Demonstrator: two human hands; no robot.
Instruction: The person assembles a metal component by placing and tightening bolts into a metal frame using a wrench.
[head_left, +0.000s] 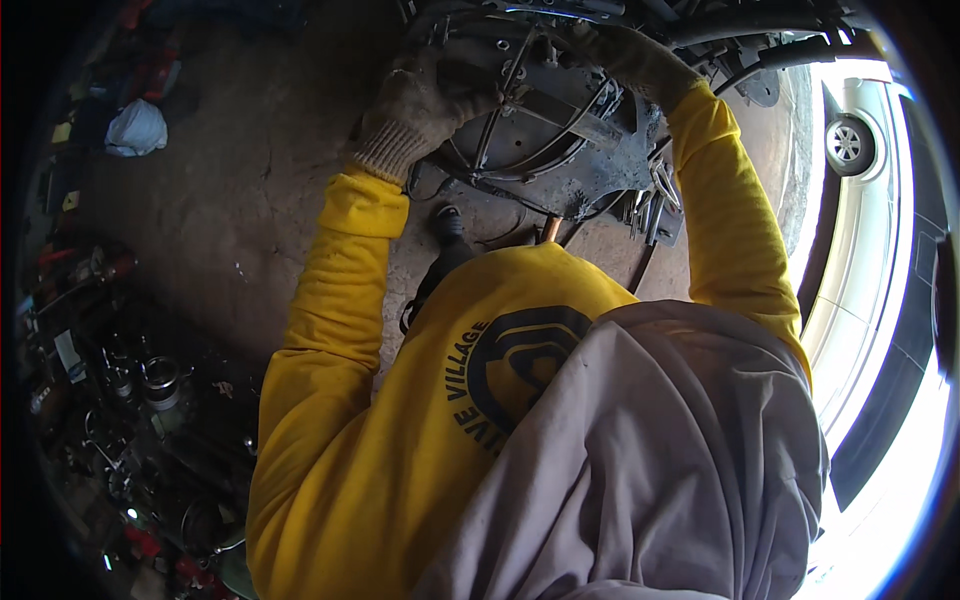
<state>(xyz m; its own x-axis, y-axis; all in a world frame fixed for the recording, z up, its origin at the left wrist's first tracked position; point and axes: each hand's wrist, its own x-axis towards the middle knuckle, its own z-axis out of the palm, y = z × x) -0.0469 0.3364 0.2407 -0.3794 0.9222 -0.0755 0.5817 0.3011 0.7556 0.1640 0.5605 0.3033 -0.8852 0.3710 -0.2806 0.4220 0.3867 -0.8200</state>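
A round frame of thin metal rods [573, 123] with a flat crossbar [565, 112] lies on a dark, worn metal plate [600, 165]. My left hand [418, 108], in a brown knit glove, is closed at the frame's left side. Its thumb side reaches to a thin rod crossing the ring, and its other fingertips are hidden. Beyond the frame's far right side, my right hand [632, 58], gloved alike, rests near the plate's far edge. Shadow and the glove hide what its fingers touch.
Several tools [655, 195] hang at the plate's right corner. Dark hoses or pipes [760, 60] lie at the far right. A silver car [860, 250] stands outside on the right. A white bag [137, 128] and cluttered metal parts [160, 380] lie on the left floor.
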